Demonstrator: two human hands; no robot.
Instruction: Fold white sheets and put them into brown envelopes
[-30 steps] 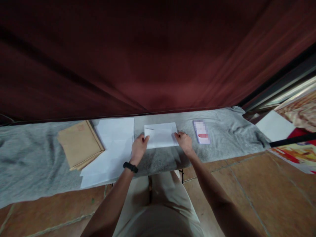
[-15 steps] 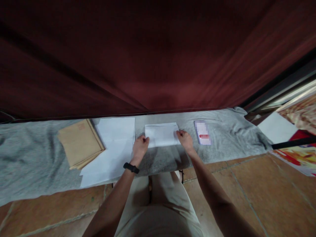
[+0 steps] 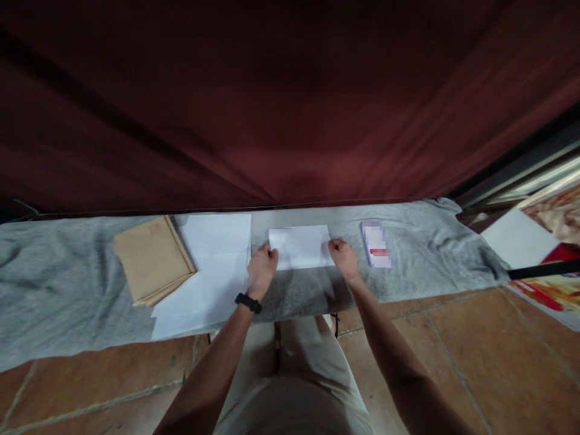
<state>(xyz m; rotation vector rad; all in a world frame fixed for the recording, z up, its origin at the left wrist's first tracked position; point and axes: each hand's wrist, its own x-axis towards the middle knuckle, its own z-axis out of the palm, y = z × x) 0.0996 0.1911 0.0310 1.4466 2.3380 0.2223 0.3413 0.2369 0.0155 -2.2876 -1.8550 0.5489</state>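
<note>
A folded sheet of white paper (image 3: 299, 248) lies in front of me on the grey cloth. My left hand (image 3: 263, 266) is closed at its left edge, fingers curled and thumb against the paper. At the right edge my right hand (image 3: 343, 257) pinches the paper between thumb and fingers. Its layers lie nearly flush along the far side. Left of my left hand rests a stack of larger white sheets (image 3: 217, 272), partly covered by a pile of brown paper envelopes (image 3: 151, 260). A phone (image 3: 377, 244) with a blurred screen lies just right of my right hand.
Grey cloth (image 3: 426, 254) covers the long narrow surface, with wrinkles at its right end. A dark red curtain (image 3: 290, 121) hangs behind it. At the far right are a white sheet (image 3: 519, 238) and a colourful printed sheet (image 3: 550, 296). Brown tiles (image 3: 453, 338) form the floor.
The paper's far edges, slightly apart before, now nearly line up. Both hands stay at the paper's two ends. The whole view has shifted a little.
</note>
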